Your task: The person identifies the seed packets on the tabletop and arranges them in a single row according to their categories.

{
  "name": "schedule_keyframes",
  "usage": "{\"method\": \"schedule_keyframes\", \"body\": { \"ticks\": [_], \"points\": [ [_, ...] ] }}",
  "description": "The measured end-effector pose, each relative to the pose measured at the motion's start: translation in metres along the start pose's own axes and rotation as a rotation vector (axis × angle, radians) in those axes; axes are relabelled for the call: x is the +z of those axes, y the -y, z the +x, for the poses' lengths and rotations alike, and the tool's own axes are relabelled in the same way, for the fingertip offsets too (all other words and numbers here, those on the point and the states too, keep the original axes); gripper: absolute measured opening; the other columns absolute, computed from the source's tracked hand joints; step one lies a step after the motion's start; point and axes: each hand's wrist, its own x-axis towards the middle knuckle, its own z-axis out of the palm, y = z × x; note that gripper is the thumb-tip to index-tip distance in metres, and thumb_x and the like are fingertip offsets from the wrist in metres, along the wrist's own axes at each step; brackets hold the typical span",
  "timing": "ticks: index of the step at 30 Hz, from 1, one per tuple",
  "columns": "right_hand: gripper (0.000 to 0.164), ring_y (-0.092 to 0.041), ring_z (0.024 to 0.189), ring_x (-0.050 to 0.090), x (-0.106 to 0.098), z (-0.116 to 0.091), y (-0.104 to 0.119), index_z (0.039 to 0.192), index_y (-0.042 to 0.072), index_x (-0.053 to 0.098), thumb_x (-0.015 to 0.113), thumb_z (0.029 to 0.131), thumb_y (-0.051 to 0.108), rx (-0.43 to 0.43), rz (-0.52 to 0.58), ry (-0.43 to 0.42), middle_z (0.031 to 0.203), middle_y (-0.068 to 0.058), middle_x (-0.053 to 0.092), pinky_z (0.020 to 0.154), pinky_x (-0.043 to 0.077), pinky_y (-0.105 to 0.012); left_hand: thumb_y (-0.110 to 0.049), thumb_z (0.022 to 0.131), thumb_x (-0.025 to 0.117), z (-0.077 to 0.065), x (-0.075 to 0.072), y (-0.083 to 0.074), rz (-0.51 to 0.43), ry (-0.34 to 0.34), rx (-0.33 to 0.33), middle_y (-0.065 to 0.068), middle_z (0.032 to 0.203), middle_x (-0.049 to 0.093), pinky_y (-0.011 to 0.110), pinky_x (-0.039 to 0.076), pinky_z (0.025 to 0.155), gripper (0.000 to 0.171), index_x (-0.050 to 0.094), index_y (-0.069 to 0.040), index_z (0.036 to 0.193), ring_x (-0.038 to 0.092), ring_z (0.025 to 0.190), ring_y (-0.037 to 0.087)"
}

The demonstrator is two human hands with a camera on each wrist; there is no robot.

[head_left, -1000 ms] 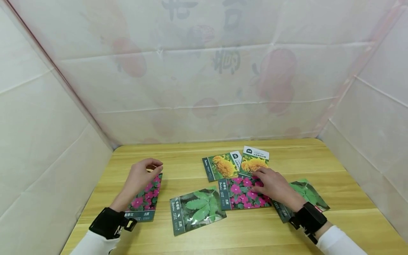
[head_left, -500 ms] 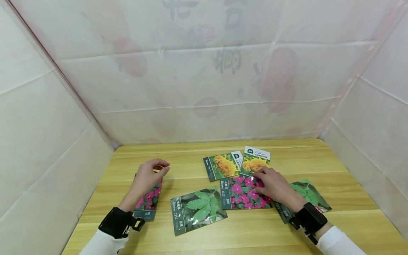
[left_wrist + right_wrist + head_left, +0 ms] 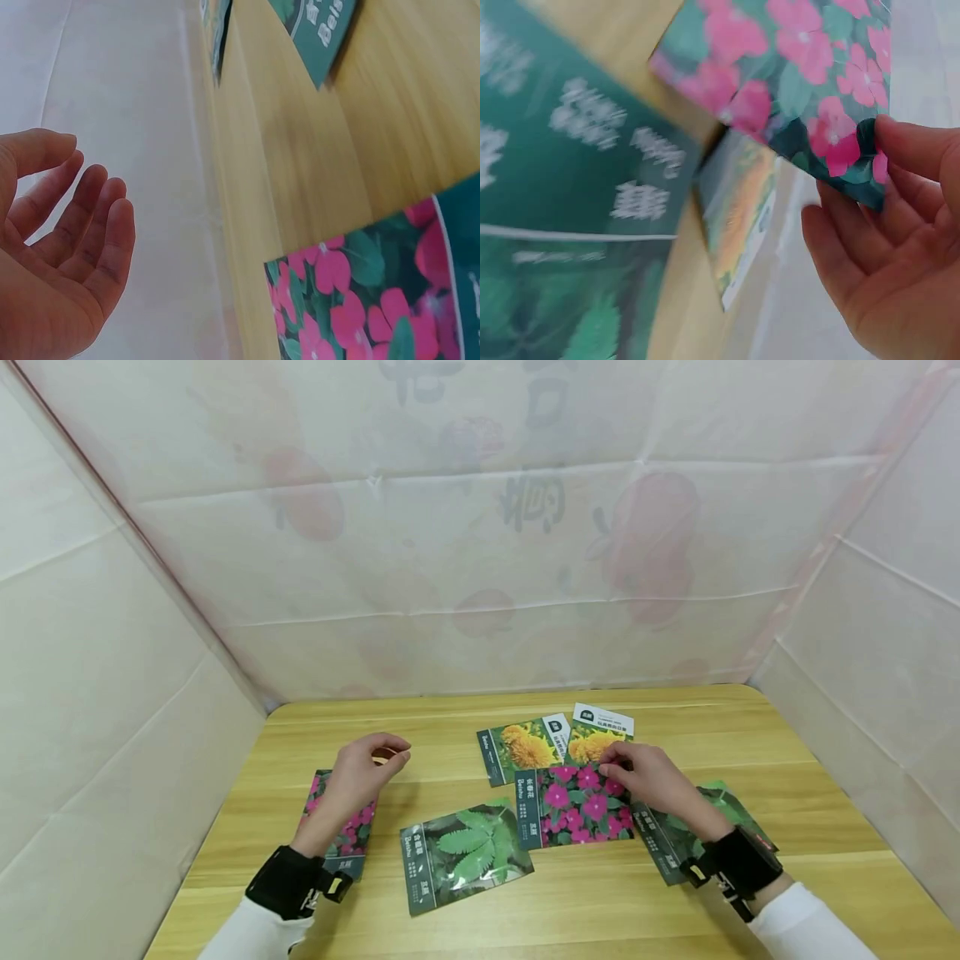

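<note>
At the left, the left hand (image 3: 358,772) has shifted a little rightward over the last second, so that more of the upper end of the left pink-flower packet (image 3: 362,833) is exposed beside the forearm; nothing is held in it, and its fingers are loosely bent above the table (image 3: 570,910). At the right, the right pink-flower packet (image 3: 573,806), which was lying flat under the fingers half a second ago, is now pinched at its far right corner by the right hand (image 3: 651,777), with the thumb on the printed face and fingers behind. That corner is judged to be raised, so the packet seems to be in the course of being picked up; whether its label end is touching anything cannot be told. Among the other things, the left packet is partly hidden by the left forearm. Between the hands, the middle green-leaf packet (image 3: 468,856) is left untouched, lying askew. Beyond it, the left yellow-flower packet (image 3: 525,750) is turned sideways, and the lower part of the right yellow-flower packet (image 3: 600,722) is covered from view by the pinched one. Farthest right, the right green-leaf packet (image 3: 738,814) is crossed by the right forearm, by which any reach to it would be obstructed.
</note>
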Motion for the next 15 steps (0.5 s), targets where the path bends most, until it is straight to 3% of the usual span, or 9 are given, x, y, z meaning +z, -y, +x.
{"method": "schedule_keyframes", "body": {
  "ticks": [3,7,11,15],
  "points": [
    [0.015,-0.013,0.071,0.051,-0.007,0.003,0.004,0.115,0.010,0.069,0.060,0.107,0.020,0.000,0.083,0.016,0.089,0.003,0.062,0.065,0.043,-0.031,-0.035,0.103,0.068,0.000,-0.009,-0.033,-0.058,0.014,-0.003,0.003,0.109,0.071,0.041,0.057,0.071,0.028,0.074,-0.012,0.118,0.065,0.098,0.021],
    [0.016,-0.014,0.067,0.050,-0.012,0.008,0.011,0.113,0.010,0.070,0.060,0.108,0.021,-0.006,0.119,0.001,0.083,0.001,0.060,0.062,0.042,-0.031,-0.021,0.102,0.070,0.000,-0.020,-0.072,-0.100,0.052,-0.071,0.006,0.110,0.071,0.047,0.058,0.083,0.020,0.074,-0.009,0.118,0.066,0.101,0.025],
    [0.014,-0.015,0.067,0.051,-0.014,0.012,0.020,0.111,0.009,0.071,0.061,0.107,0.017,0.003,0.124,-0.018,0.082,0.001,0.060,0.061,0.043,-0.030,-0.015,0.101,0.070,0.002,-0.021,-0.083,-0.097,0.089,-0.133,0.005,0.113,0.071,0.043,0.057,0.092,0.019,0.073,-0.011,0.119,0.066,0.104,0.024],
    [0.013,-0.016,0.066,0.052,-0.014,0.015,0.026,0.110,0.010,0.072,0.062,0.107,0.017,0.007,0.123,-0.030,0.082,0.001,0.061,0.060,0.045,-0.029,-0.015,0.101,0.070,0.004,-0.017,-0.086,-0.088,0.099,-0.128,0.005,0.112,0.072,0.044,0.058,0.091,0.020,0.073,-0.010,0.119,0.066,0.102,0.024]
  ]
}}
